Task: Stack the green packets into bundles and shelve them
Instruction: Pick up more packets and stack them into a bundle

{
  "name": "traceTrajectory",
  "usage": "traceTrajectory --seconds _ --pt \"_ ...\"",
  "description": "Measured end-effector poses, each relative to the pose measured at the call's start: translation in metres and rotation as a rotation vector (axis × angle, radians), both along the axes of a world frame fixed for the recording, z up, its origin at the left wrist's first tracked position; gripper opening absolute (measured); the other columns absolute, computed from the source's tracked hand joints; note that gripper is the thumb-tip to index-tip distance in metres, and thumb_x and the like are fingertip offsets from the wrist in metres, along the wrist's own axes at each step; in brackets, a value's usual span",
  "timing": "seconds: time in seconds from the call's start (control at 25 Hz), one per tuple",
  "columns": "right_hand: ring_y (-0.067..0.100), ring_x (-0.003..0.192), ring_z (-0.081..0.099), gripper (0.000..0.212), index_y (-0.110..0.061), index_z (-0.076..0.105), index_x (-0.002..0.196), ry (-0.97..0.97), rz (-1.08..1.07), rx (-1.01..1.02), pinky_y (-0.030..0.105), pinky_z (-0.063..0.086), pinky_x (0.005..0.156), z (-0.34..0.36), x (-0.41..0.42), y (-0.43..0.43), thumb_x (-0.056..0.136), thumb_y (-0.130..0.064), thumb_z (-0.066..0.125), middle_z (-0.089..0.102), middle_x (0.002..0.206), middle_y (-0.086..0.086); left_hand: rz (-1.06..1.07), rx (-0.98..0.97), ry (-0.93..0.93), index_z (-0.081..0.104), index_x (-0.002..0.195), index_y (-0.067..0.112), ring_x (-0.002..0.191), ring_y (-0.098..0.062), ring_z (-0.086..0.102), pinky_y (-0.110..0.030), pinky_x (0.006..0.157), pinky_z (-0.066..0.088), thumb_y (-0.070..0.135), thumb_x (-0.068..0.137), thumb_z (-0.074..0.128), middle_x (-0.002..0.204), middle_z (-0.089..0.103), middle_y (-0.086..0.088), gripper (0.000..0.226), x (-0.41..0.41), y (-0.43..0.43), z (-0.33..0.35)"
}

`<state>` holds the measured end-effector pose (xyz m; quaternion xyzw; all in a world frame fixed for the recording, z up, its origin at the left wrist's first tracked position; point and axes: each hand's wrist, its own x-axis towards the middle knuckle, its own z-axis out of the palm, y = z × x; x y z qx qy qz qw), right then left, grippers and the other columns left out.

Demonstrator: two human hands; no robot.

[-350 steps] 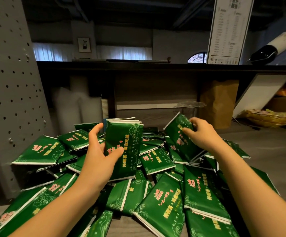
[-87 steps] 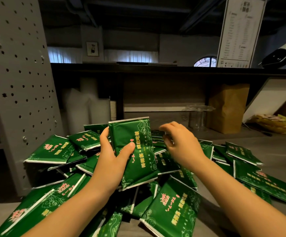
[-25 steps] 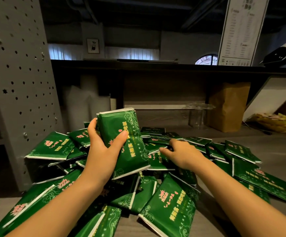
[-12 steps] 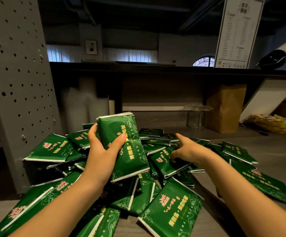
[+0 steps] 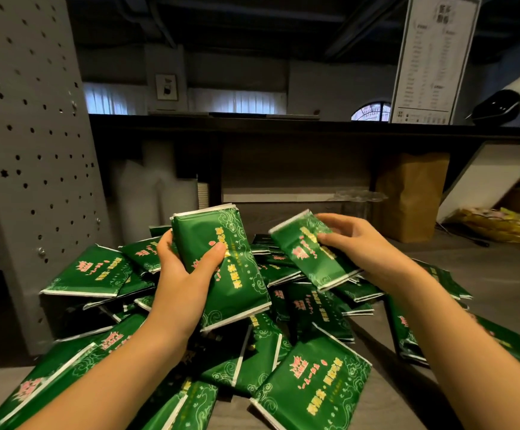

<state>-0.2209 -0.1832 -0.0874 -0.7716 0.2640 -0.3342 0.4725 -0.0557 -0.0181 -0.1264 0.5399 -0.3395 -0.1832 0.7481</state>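
A heap of green packets (image 5: 314, 308) with yellow and pink print covers the grey surface in front of me. My left hand (image 5: 184, 274) grips an upright bundle of stacked green packets (image 5: 230, 274), thumb across its front. My right hand (image 5: 355, 243) pinches a single green packet (image 5: 308, 252) by its right edge and holds it lifted and tilted above the heap, just right of the bundle. The two are apart.
A grey perforated panel (image 5: 35, 150) stands at the left. A dark shelf board (image 5: 283, 125) runs across above the heap. A brown paper bag (image 5: 411, 197), clear cups (image 5: 358, 203), a leaning white board (image 5: 488, 178) and a yellow basket (image 5: 501, 225) sit at the back right.
My right hand has lifted one packet out of the heap and brought it up toward the bundle. My left hand still holds the bundle in about the same place.
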Motion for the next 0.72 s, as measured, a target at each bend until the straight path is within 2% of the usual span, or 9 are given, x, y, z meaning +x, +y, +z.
traceTrajectory --seconds 0.12,0.2,0.32,0.4,0.44,0.52,0.56,0.64,0.72 --pt "0.012 0.076 0.071 0.034 -0.025 0.059 0.113 -0.272 0.124 0.079 0.025 0.058 0.064 0.004 0.009 0.023 0.093 0.001 0.05 0.074 0.093 -0.007 -0.027 0.033 -0.008 0.032 0.135 0.028 0.09 -0.014 0.066 -0.027 0.067 0.051 0.026 0.086 0.063 0.108 0.065 0.004 0.059 -0.004 0.001 0.001" --pt "0.009 0.083 0.07 0.04 -0.029 0.056 0.115 -0.333 0.189 0.056 0.024 0.057 0.067 -0.001 0.02 0.039 0.092 0.004 0.049 0.072 0.099 -0.01 -0.043 0.058 0.009 0.031 0.137 0.026 0.093 -0.016 0.066 -0.029 0.071 0.051 0.027 0.085 0.063 0.108 0.065 0.004 0.061 -0.006 0.0 0.001" --pt "0.004 0.104 0.063 0.054 -0.029 0.041 0.137 -0.267 0.111 -0.16 0.027 0.054 0.088 -0.017 0.04 0.061 0.093 -0.001 0.051 0.059 0.119 -0.016 -0.055 0.062 0.067 0.033 0.135 0.022 0.099 -0.018 0.064 -0.035 0.082 0.051 0.041 0.085 0.061 0.115 0.064 0.0 0.06 -0.005 -0.001 0.002" --pt "0.009 0.121 0.052 0.062 -0.028 0.027 0.147 -0.222 0.048 -0.235 0.037 0.046 0.102 -0.027 0.05 0.071 0.094 -0.009 0.053 0.048 0.136 -0.01 -0.056 0.075 0.068 0.026 0.143 0.025 0.116 -0.018 0.056 -0.04 0.099 0.044 0.065 0.073 0.06 0.13 0.055 0.005 0.087 -0.005 -0.001 0.002" --pt "0.005 0.127 0.045 0.064 -0.028 0.023 0.148 -0.21 0.032 -0.26 0.035 0.041 0.107 -0.031 0.052 0.076 0.094 -0.011 0.053 0.043 0.14 -0.012 -0.043 0.088 0.056 0.019 0.147 0.026 0.126 -0.017 0.048 -0.041 0.107 0.037 0.071 0.067 0.057 0.136 0.045 0.012 0.1 -0.006 0.0 0.002" --pt "-0.017 0.12 0.036 0.064 -0.028 0.019 0.149 -0.203 0.013 -0.31 0.014 0.034 0.106 -0.036 0.056 0.083 0.095 -0.014 0.051 0.04 0.131 -0.023 -0.06 0.092 0.042 0.008 0.15 0.03 0.134 -0.013 0.034 -0.038 0.113 0.027 0.074 0.062 0.053 0.136 0.031 0.018 0.108 -0.008 0.002 0.001" --pt "-0.023 0.113 0.035 0.064 -0.028 0.02 0.149 -0.198 0.002 -0.32 0.005 0.032 0.1 -0.038 0.056 0.086 0.095 -0.015 0.051 0.039 0.123 -0.027 -0.066 0.099 0.031 0.008 0.149 0.034 0.134 -0.015 0.036 -0.041 0.112 0.028 0.079 0.057 0.057 0.142 0.032 0.016 0.114 -0.008 0.002 0.0" --pt "-0.028 0.105 0.034 0.056 -0.038 0.028 0.14 -0.199 -0.003 -0.344 -0.002 0.03 0.092 -0.038 0.057 0.092 0.094 -0.015 0.05 0.04 0.115 -0.028 -0.054 0.107 -0.008 0.017 0.144 0.043 0.125 -0.02 0.05 -0.047 0.106 0.038 0.085 0.039 0.065 0.141 0.047 0.007 0.122 -0.007 0.001 -0.002" --pt "-0.034 0.095 0.033 0.052 -0.054 0.031 0.115 -0.217 0.007 -0.353 -0.007 0.028 0.082 -0.037 0.055 0.098 0.092 -0.012 0.051 0.037 0.104 -0.034 -0.053 0.097 -0.048 0.021 0.14 0.046 0.119 -0.02 0.055 -0.048 0.102 0.043 0.081 0.034 0.07 0.131 0.056 0.004 0.122 -0.007 0.003 -0.004"
